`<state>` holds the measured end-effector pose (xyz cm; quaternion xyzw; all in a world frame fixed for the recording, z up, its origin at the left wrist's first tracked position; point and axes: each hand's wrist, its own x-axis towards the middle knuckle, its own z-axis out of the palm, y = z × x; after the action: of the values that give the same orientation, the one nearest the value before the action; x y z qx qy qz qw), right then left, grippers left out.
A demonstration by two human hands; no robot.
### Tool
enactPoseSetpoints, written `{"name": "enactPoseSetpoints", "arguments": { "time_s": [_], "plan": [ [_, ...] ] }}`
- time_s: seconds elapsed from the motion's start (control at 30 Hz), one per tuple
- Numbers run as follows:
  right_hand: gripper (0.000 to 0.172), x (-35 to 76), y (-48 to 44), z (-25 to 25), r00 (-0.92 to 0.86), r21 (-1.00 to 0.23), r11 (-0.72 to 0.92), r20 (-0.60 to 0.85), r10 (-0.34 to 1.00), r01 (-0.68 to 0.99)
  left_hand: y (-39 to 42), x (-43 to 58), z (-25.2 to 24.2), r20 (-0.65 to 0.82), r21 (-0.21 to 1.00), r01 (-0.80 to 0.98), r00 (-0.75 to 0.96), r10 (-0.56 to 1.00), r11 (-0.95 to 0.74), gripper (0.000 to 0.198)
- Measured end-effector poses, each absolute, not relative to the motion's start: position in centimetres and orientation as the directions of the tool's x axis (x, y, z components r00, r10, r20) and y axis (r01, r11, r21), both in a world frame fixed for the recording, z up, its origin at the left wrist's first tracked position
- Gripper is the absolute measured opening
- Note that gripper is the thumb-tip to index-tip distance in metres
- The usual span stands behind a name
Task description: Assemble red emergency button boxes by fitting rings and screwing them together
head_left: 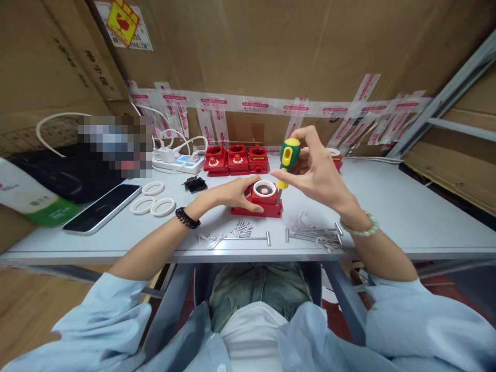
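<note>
A red box with a round white ring on top (274, 207) sits on the table in front of me. My left hand (236, 194) is closed around its left side, thumb along the front. In my right hand (315, 173) is a stubby screwdriver with a green and yellow handle (287, 155), held upright between thumb and fingers. Its metal shaft points down at the box's right corner; whether the tip sits in a screw I cannot tell. Just in front of the box lies a small pile of screws (242, 228).
Metal T-shaped rods (248, 238) lie near the front edge. Several red boxes (237, 161) stand behind, beside a white power strip (182, 163). To the left are white rings (163, 207), small black pieces (195, 184) and a phone (103, 209). Cardboard (251, 51) rises at the back.
</note>
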<state>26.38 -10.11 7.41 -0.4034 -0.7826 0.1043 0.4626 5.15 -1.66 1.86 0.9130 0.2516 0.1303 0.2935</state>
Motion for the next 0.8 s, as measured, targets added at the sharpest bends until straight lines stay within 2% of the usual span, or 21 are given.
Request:
{"name": "enactPoseSetpoints", "arguments": {
  "time_s": [0.07,0.17,0.3,0.4,0.47,0.63,0.8],
  "plan": [
    [0.053,25.9,-9.7,6.7,-0.157,-0.520,0.632,0.688,0.709,0.575,-1.6,5.1,1.8,0.089,0.601,0.393,0.832,0.548,-0.695,0.072],
    [0.055,25.7,-9.4,6.3,-0.123,-0.487,0.625,0.722,0.681,0.610,-1.6,5.1,1.7,0.079,0.595,0.410,0.826,0.559,-0.691,0.076],
    [0.053,26.8,-9.9,7.4,-0.242,-0.451,0.660,0.684,0.688,0.601,-1.5,5.1,1.7,0.079,0.583,0.414,0.828,0.556,-0.699,0.079],
    [0.049,27.9,-10.1,8.3,-0.414,-0.552,0.702,0.567,0.712,0.451,-1.6,5.1,1.9,0.082,0.577,0.418,0.825,0.559,-0.702,0.076],
    [0.050,28.2,-10.1,8.5,-0.452,-0.604,0.706,0.546,0.705,0.371,-1.7,5.1,1.9,0.086,0.580,0.410,0.828,0.554,-0.703,0.075],
    [0.053,27.5,-10.0,7.9,-0.300,-0.598,0.681,0.617,0.728,0.422,-1.7,5.1,1.8,0.090,0.597,0.391,0.835,0.543,-0.701,0.069],
    [0.050,27.2,-10.7,8.2,-0.251,-0.597,0.671,0.636,0.730,0.439,-1.6,5.1,1.7,0.097,0.594,0.399,0.827,0.554,-0.699,0.068]
  ]
}}
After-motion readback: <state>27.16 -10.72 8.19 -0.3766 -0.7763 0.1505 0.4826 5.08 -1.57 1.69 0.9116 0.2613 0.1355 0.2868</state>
